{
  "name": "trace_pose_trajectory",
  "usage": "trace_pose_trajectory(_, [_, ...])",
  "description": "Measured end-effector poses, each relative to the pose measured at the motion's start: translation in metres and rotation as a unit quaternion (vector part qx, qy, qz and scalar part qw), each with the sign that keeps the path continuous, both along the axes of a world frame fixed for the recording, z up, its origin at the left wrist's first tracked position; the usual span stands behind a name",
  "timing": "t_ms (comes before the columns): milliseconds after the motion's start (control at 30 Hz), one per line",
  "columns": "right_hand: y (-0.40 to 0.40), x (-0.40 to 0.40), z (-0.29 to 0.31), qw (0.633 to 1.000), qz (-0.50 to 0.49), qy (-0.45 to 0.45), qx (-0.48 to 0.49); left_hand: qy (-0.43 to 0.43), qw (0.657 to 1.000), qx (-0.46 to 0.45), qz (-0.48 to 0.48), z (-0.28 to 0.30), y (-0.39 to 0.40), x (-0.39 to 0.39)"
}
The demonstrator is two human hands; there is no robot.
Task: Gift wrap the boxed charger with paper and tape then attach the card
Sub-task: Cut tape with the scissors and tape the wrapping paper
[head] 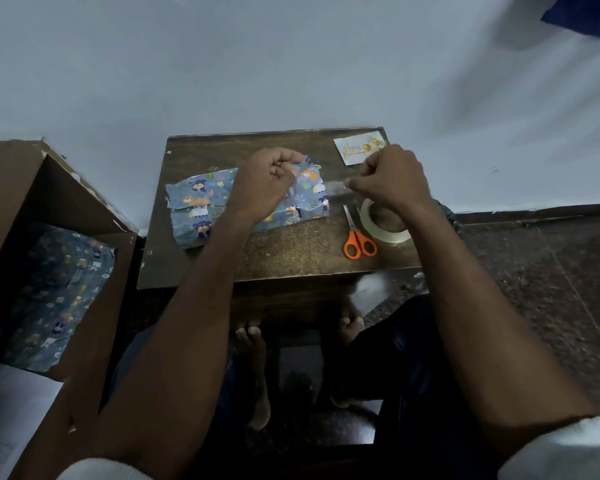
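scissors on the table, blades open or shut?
Shut. The scissors lie flat on the table beside the tape roll, blades together in one line, orange handles side by side.

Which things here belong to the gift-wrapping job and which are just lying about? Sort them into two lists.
Job things:
wrapped box, under the left hand
strip of tape, pinched by the right hand
tape roll
scissors
birthday card

Lying about:
cardboard box on the floor
spare patterned paper inside it
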State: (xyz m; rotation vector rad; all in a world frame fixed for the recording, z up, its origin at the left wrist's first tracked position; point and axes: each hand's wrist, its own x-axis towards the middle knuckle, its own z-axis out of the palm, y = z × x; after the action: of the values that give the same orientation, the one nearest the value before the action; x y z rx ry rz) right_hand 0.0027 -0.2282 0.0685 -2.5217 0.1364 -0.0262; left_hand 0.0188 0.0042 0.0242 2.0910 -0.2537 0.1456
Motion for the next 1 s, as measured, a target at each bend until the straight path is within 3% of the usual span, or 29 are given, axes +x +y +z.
trace_pose_trajectory(133, [0.004, -0.005, -0.011, 0.996, -0.022, 0.062, -0.057, -0.014, 1.000, 0.020, 0.009, -0.004, -0.005, 0.003])
trace_pose_trajectory(367, [0.018, -0.006, -0.014, 0.991, -0.028, 0.025, -0.129, -0.046, 0.995, 0.065, 0.067, -0.009, -0.024, 0.001])
trace_pose_trajectory(500, [0.012, -0.009, -0.012, 0.983, -0.007, 0.093, -0.156, -0.031, 0.996, 0.046, 0.067, -0.007, -0.024, 0.002])
trace_pose_trajectory(600, [0.010, -0.011, -0.005, 0.980, 0.014, 0.139, -0.144, -0.015, 0.998, 0.025, 0.064, -0.005, -0.024, 0.002])
trace_pose_trajectory(800, [0.012, -0.009, 0.007, 0.988, 0.003, 0.088, -0.125, -0.004, 0.998, -0.012, 0.055, -0.003, -0.024, 0.005])
trace_pose_trajectory(1000, [0.017, -0.005, -0.009, 0.987, 0.007, 0.120, -0.109, 0.001, 0.999, -0.005, 0.051, -0.004, -0.022, 0.005])
